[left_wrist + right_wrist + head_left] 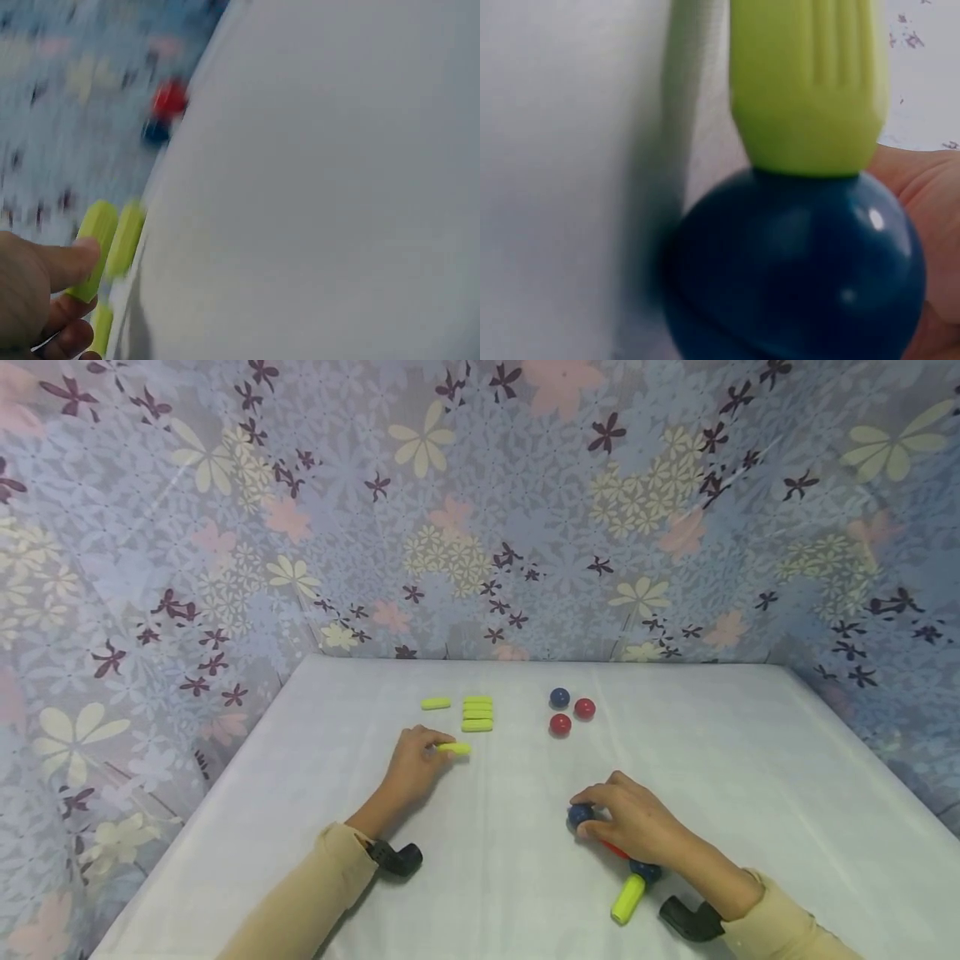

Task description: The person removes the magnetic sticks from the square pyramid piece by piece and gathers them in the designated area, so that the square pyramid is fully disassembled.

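Observation:
My left hand (416, 766) pinches a yellow-green rod (460, 748) between thumb and fingers, just in front of a row of similar rods (477, 714). The left wrist view shows the thumb lying along this ribbed rod (103, 217). At the right front, my right hand (641, 822) grips a blue ball (581, 815) with thumb and fingertips. A red rod (617, 850), partly covered by the hand, runs from it toward a second blue ball (645, 870). Another yellow-green rod (628, 900) joins that second ball; the right wrist view shows this blue ball (795, 262) close up.
A single yellow-green rod (436, 703) lies left of the row. Toward the back, one loose blue ball (559, 697) sits near two red balls, one behind (585, 708) and one in front (560, 724). Floral cloth (480, 510) hangs behind the white-covered table (360, 693).

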{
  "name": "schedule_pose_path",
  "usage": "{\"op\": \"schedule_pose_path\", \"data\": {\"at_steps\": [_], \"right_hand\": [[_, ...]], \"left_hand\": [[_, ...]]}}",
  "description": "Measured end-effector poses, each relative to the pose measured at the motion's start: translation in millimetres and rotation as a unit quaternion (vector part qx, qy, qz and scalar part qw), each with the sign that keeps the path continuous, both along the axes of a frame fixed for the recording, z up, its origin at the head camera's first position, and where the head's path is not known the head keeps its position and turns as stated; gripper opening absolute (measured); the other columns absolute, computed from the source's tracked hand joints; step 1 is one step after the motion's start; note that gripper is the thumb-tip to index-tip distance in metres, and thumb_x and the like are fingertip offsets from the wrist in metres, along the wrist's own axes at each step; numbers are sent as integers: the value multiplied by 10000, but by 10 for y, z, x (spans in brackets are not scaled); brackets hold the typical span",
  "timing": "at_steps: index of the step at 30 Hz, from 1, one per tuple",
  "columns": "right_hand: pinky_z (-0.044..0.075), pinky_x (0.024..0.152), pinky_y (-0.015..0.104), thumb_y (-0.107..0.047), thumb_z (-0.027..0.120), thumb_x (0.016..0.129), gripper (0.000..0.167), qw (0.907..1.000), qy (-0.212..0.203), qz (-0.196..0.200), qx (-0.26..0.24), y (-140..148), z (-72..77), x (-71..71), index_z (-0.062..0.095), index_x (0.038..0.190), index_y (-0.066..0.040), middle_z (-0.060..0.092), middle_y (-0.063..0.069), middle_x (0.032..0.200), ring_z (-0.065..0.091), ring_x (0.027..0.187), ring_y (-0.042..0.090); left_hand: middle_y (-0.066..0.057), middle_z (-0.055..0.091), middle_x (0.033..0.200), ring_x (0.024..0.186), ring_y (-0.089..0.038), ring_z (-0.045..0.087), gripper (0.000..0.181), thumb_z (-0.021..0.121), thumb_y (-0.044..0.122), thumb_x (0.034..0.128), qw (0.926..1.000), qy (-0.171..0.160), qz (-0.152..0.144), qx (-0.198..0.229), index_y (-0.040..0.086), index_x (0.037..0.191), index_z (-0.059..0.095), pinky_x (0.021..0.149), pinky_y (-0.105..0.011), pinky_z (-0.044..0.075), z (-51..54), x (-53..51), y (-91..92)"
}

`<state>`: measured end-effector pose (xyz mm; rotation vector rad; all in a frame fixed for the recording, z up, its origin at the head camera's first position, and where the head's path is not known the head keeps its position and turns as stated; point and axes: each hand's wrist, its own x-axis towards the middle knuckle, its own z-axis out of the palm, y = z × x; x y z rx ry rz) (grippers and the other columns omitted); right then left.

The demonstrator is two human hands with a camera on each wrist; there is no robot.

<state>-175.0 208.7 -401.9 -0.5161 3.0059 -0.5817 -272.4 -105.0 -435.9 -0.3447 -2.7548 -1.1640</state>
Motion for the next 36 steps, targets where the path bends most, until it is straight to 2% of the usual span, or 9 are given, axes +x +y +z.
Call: {"op": "schedule_pose_path", "data": {"at_steps": [2, 5, 9, 13, 19, 24, 28, 32, 36], "right_hand": [[399, 674, 220, -315, 782, 735, 376, 10000, -19, -8, -25, -1, 0, 4, 701, 1081, -192, 645, -76, 948, 456, 837, 80], [395, 674, 217, -311, 779, 740, 371, 9999, -102, -70, -47, -19, 5, 10, 701, 1085, -201, 642, -85, 944, 452, 835, 78], [398, 677, 217, -306, 774, 748, 364, 9999, -79, -3, -73, -34, 17, 18, 700, 1089, -201, 643, -85, 948, 458, 839, 79], [398, 659, 209, -300, 773, 749, 357, 9999, 31, 107, -114, -25, 19, 20, 699, 1082, -192, 642, -79, 935, 462, 829, 81], [412, 676, 220, -325, 769, 751, 417, 9999, -71, 66, -139, -8, 28, 24, 677, 1139, -199, 660, -67, 983, 476, 854, 77], [422, 709, 255, -351, 770, 741, 515, 9997, -18, -182, -153, 72, 71, 128, 633, 1208, -182, 672, -48, 1052, 490, 906, 87], [400, 694, 266, -366, 791, 707, 484, 9986, 38, -520, 39, 161, 96, 284, 669, 1129, -163, 689, -77, 975, 467, 874, 92], [359, 663, 249, -389, 809, 671, 410, 9960, -78, -831, 322, 215, 73, 409, 708, 1013, -187, 679, -129, 853, 434, 816, 88], [341, 650, 244, -354, 808, 683, 315, 9958, -66, -834, 381, 225, 42, 441, 718, 950, -214, 663, -138, 827, 423, 790, 86]], "left_hand": [[-15, 618, 1009, 955, -183, 496, 226, 672, 194, 854, 9990, -44, 440, -80, 165, 1078, 689, 808, -319, 420, 0, -166, -95], [-57, 623, 1009, 948, -213, 494, 254, 675, 176, 851, 9963, -36, 816, -256, 134, 1102, 683, 798, -332, 410, 3, -379, -178], [-71, 614, 988, 921, -220, 473, 278, 683, 183, 843, 9940, -15, 1010, -411, 134, 1116, 680, 774, -334, 381, 1, -574, -197], [-57, 580, 978, 929, -216, 447, 269, 665, 201, 860, 9929, -114, 1112, -405, 156, 1125, 667, 792, -344, 364, -16, -692, -165], [-68, 579, 1036, 997, -241, 454, 261, 669, 198, 853, 9903, -134, 1306, -463, 167, 1112, 669, 865, -390, 375, -48, -759, -127], [-76, 585, 1067, 1008, -250, 456, 264, 666, 201, 853, 9901, -78, 1295, -545, 171, 1115, 666, 875, -394, 378, -54, -779, -94], [-74, 587, 1080, 1009, -247, 458, 265, 665, 209, 857, 9901, -33, 1278, -583, 173, 1119, 664, 877, -392, 377, -50, -787, -77], [-73, 585, 1072, 1009, -246, 458, 257, 663, 209, 858, 9900, -82, 1298, -555, 171, 1111, 668, 881, -394, 375, -63, -786, -82], [-75, 584, 1073, 1015, -249, 456, 254, 661, 203, 853, 9900, -100, 1310, -513, 169, 1104, 669, 888, -400, 374, -86, -781, -88]]}}
